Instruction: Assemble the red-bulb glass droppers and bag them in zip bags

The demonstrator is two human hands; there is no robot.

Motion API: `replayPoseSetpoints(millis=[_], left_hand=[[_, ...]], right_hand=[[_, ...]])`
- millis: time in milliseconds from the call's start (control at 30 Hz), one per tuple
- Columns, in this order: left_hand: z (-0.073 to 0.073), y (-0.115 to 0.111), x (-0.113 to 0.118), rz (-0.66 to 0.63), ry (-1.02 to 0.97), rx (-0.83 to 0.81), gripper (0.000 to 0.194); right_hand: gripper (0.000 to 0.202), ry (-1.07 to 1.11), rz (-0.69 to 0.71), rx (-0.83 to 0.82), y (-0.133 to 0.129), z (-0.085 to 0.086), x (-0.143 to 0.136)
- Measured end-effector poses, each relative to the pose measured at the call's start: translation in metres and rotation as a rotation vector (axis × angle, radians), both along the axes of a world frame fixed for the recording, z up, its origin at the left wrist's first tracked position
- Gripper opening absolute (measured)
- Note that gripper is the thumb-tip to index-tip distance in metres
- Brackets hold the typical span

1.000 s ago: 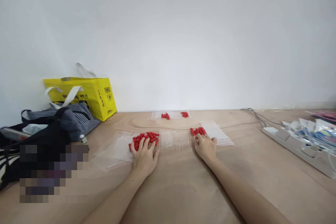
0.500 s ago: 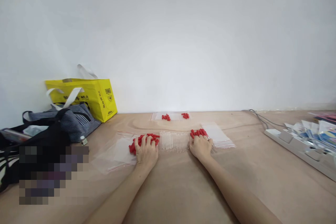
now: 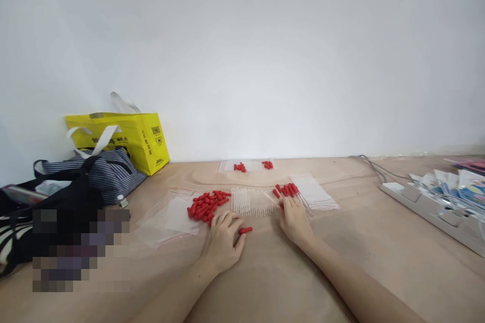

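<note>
My left hand (image 3: 223,242) is low over the table, thumb and forefinger closed about a small red dropper-style bulb (image 3: 245,230) whose narrow end points right. Just beyond that hand lies a heap of similar red bulbs (image 3: 202,206). A row of thin, clear or whitish tubes (image 3: 250,202) spans the middle. My right hand (image 3: 294,222) is to the right of the row, its fingers closed on a thin pale tube (image 3: 272,198) that slants up to the left. Several thin stems topped with red bulbs (image 3: 290,189) lie just past its fingertips.
Clear zip bags (image 3: 170,219) lie left of the heap, and a stack of them (image 3: 316,194) lies at right. A bag with red-ended pieces (image 3: 252,166) rests by the wall. Yellow (image 3: 151,146) and striped (image 3: 113,176) bags stand left; a white power strip (image 3: 428,217) is right.
My left hand has left the heap, moving right and nearer with one red bulb. My right hand has drawn slightly back from the bulb-topped stems, and a tube now slants from its fingers.
</note>
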State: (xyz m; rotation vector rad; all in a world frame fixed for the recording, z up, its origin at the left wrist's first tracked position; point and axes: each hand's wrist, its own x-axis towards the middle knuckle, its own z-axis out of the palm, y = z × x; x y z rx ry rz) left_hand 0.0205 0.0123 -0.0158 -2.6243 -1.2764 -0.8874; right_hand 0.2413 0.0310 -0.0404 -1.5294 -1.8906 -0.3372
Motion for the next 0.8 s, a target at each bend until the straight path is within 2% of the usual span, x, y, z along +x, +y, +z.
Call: replayPoseSetpoints(millis=[100,233,367,800], left_hand=[[-0.004,0.004,0.001,-0.018,0.027,-0.024,0.025],[-0.005,0.005,0.006,-0.027,0.034,-0.061,0.016],[0.0,0.001,0.009,-0.012,0.011,-0.092,0.017],[0.003,-0.002,0.008,-0.019,-0.047,-0.105,0.016]], right_hand=[[0.022,0.081,0.274,-0.065,-0.018,-0.007,-0.001],[0.033,0.054,0.415,-0.133,-0.036,-0.007,-0.009],[0.045,-0.008,0.416,-0.169,-0.04,-0.004,-0.013],[0.035,0.024,0.374,-0.149,-0.039,-0.004,-0.017]])
